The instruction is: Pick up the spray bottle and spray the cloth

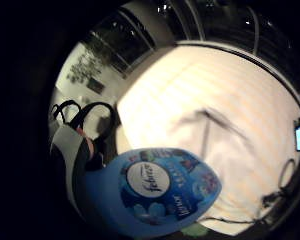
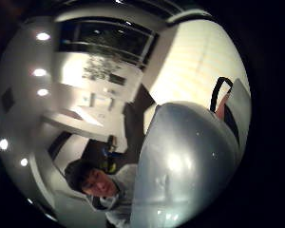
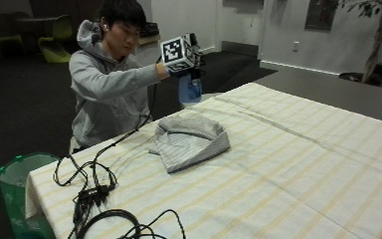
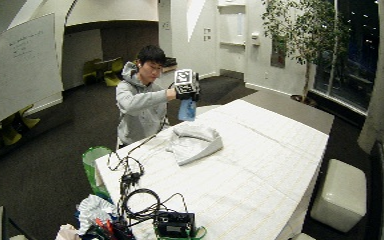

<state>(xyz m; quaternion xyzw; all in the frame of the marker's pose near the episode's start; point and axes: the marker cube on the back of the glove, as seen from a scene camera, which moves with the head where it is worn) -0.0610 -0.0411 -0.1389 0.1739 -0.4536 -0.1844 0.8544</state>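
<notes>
A person seated at the table's far side holds a blue spray bottle (image 3: 190,89) up in the air with the gloved right hand (image 3: 192,72), fingers curled round its top. The bottle hangs over the table's far edge, above and behind the folded grey striped cloth (image 3: 190,139), which lies on the striped tablecloth (image 3: 297,164). In the little finger side palm view the bottle's blue label (image 1: 160,192) is close to the palm, with the cloth (image 1: 210,135) beyond it. The thumb side palm view is filled by the bottle's pale rounded body (image 2: 187,166).
Black cables (image 3: 95,191) lie coiled on the near left corner of the table. A green bin (image 3: 19,184) stands on the floor beside that corner. In the wide outside view, more gear (image 4: 172,222) sits at the table's near end and a white stool (image 4: 342,192) stands at the right.
</notes>
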